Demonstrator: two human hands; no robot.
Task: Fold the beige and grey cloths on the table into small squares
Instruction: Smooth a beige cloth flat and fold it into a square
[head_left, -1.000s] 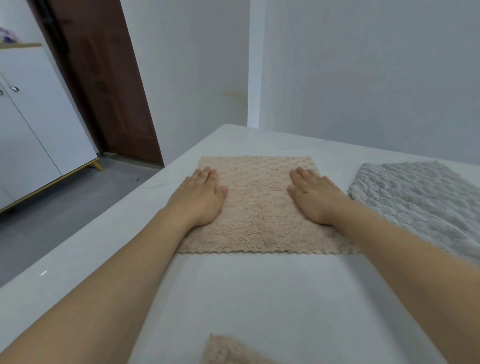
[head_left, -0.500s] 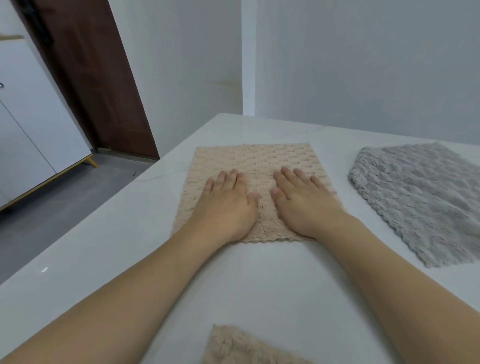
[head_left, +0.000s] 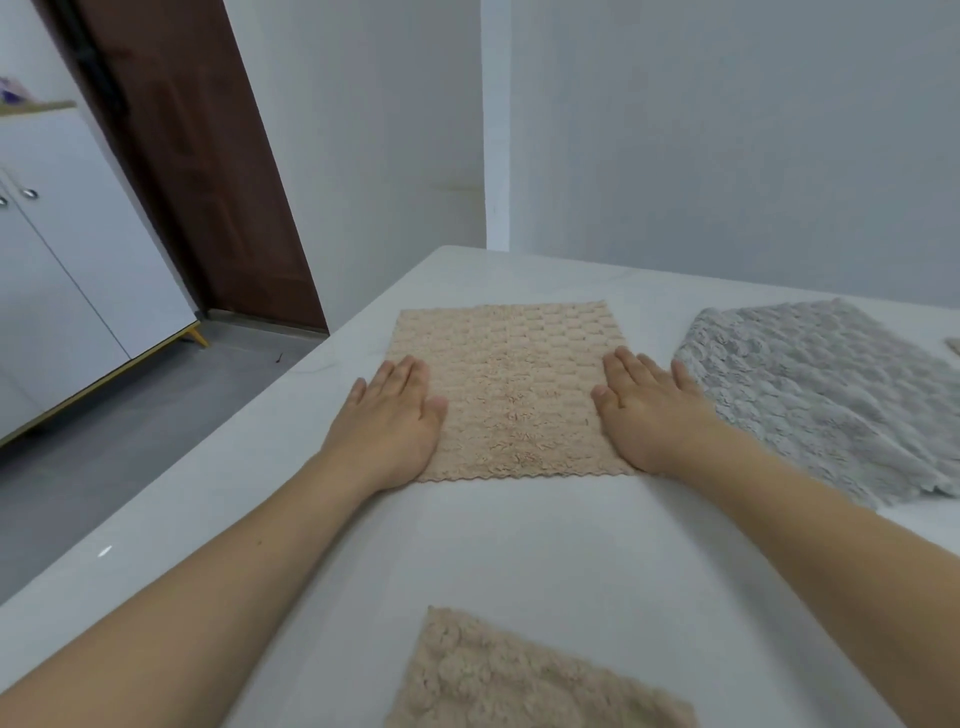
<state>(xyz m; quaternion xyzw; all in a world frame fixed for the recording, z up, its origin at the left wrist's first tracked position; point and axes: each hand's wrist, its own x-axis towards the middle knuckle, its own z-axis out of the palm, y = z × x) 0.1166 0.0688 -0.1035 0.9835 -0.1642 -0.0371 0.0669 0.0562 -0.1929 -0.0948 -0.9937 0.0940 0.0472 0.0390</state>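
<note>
Beige cloth (head_left: 524, 675) lies nearest us at the counter's (head_left: 519, 545) front edge. Beyond it a second beige cloth (head_left: 511, 395) lies spread flat in the middle, and our hands rest on it, fingers splayed and gripping nothing: the left hand (head_left: 387, 423) on its left edge, the right hand (head_left: 649, 415) on its right edge. To fold well we should smooth outward, then match edge to edge (corners first). Farther right lies the grey cloth (head_left: 821, 384), unfolded. We see no containers.
</note>
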